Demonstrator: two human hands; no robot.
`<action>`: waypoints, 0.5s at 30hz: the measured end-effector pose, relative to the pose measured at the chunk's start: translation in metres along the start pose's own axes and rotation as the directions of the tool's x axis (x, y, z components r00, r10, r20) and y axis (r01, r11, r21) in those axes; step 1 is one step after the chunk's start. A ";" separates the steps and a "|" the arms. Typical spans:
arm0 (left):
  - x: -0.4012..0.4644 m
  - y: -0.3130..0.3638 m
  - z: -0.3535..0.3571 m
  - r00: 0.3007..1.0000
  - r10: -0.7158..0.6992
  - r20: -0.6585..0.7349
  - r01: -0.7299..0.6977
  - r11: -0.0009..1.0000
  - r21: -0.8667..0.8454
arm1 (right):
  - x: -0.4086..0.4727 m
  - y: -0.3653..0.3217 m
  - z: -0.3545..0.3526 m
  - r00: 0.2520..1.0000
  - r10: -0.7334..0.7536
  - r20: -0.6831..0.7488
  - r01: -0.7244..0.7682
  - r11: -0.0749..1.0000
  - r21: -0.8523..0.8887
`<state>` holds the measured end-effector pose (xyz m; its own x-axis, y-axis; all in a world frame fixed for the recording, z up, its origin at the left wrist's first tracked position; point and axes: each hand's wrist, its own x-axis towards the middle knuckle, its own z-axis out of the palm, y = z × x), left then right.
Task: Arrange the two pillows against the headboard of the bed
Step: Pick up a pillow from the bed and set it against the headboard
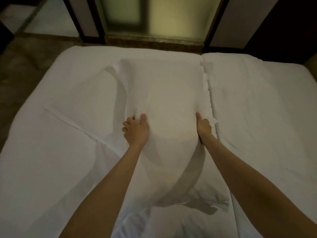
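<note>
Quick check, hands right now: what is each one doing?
Left hand: closed, gripping the left edge of the white pillow.
Right hand: closed on the pillow's right edge, thumb on top.

Dim room. At twelve o'clock a frosted glass panel (154,16) glows yellowish green between dark wooden frames (93,19). Brown floor (20,66) lies at ten o'clock; white panels (51,16) at eleven.
</note>
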<state>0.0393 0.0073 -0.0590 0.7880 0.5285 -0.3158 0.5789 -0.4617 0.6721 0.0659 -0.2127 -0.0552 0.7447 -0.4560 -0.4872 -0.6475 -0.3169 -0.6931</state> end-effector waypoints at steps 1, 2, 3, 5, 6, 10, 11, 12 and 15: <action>-0.001 0.001 0.004 0.999 -0.043 -0.014 0.043 0.999 -0.002 | -0.002 0.003 -0.001 1.000 -0.030 -0.004 0.030 0.999 -0.022; -0.002 -0.002 0.007 0.997 -0.067 -0.028 0.067 0.998 0.005 | -0.005 0.007 -0.001 0.998 -0.061 -0.006 0.061 0.997 -0.042; -0.002 -0.009 0.007 0.997 -0.071 -0.036 0.072 0.997 0.023 | -0.008 0.011 -0.001 0.996 -0.085 -0.004 0.085 0.994 -0.061; -0.002 -0.028 0.006 0.998 -0.035 -0.043 0.036 0.999 0.026 | -0.015 0.021 -0.005 0.992 -0.125 0.014 0.126 0.988 -0.087; -0.003 -0.038 0.003 0.999 -0.015 -0.044 0.015 1.000 -0.008 | -0.019 0.025 -0.007 0.988 -0.153 0.029 0.155 0.983 -0.095; -0.019 -0.063 -0.008 0.999 -0.008 -0.044 0.000 0.984 -0.177 | -0.041 0.043 -0.021 0.972 -0.228 0.056 0.231 0.971 -0.067; -0.024 -0.065 -0.011 0.999 -0.013 -0.040 0.005 0.980 -0.201 | -0.046 0.048 -0.024 0.971 -0.234 0.055 0.237 0.970 -0.057; -0.031 -0.064 -0.012 0.999 -0.022 -0.036 0.014 0.975 -0.220 | -0.050 0.054 -0.027 0.970 -0.238 0.053 0.240 0.970 -0.046; -0.060 -0.064 -0.013 0.997 -0.055 -0.050 0.038 0.957 -0.287 | -0.066 0.080 -0.044 0.973 -0.229 0.026 0.229 0.973 0.019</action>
<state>-0.0476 0.0146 -0.0740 0.7436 0.5879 -0.3185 0.5244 -0.2173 0.8233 -0.0421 -0.2444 -0.0552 0.8772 -0.3498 -0.3289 -0.4568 -0.3969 -0.7961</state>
